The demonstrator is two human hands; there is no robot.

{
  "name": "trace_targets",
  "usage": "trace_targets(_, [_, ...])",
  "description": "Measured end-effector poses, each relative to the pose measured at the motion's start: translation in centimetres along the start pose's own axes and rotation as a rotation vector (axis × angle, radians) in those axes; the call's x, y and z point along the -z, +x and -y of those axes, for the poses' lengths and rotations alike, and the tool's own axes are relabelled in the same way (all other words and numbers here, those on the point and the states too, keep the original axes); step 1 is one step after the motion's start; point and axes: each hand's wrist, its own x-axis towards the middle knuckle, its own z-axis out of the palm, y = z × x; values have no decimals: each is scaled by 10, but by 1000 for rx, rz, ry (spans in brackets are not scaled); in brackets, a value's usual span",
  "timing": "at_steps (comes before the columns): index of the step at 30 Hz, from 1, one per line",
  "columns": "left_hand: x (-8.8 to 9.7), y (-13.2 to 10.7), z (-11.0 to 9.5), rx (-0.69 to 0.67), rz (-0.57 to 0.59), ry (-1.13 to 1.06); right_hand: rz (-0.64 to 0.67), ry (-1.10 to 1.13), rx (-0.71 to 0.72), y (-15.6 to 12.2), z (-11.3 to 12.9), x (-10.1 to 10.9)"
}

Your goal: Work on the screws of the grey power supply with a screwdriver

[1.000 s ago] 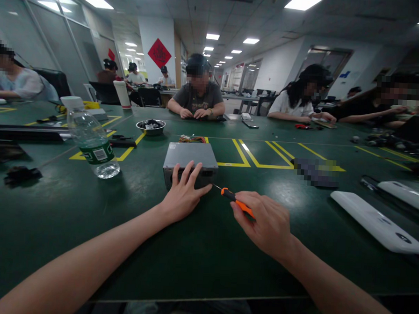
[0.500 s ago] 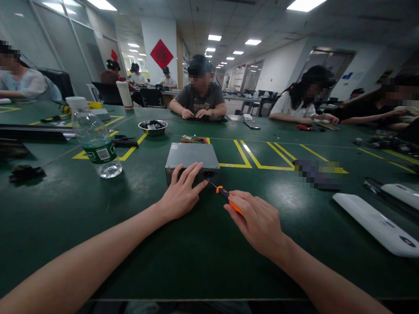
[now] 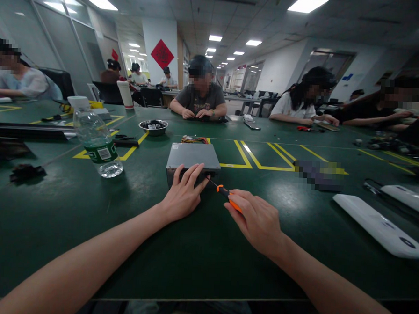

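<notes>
A grey metal computer power supply sits on the green table in front of me, with a bundle of coloured wires behind it. My left hand lies against its near face, fingers spread, fingertips reaching the top edge; much of that face is hidden. In my right hand is a screwdriver with an orange and black handle. Its thin shaft points up and left to the right part of the near face, close to my left fingers. Whether the tip sits in a screw is too small to tell.
A water bottle stands on the left, near a metal bowl of dark small parts. White casings lie at the right. Yellow tape marks the green table. A person works opposite, others at both sides.
My left fingers have shifted slightly on the near face and now cover more of the socket there. The screwdriver and right hand have hardly moved.
</notes>
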Motion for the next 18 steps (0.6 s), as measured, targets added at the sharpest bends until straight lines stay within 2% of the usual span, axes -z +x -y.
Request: trace_targets(18, [2, 3, -3, 72, -15, -80, -17, -40, -37, 6, 1, 0])
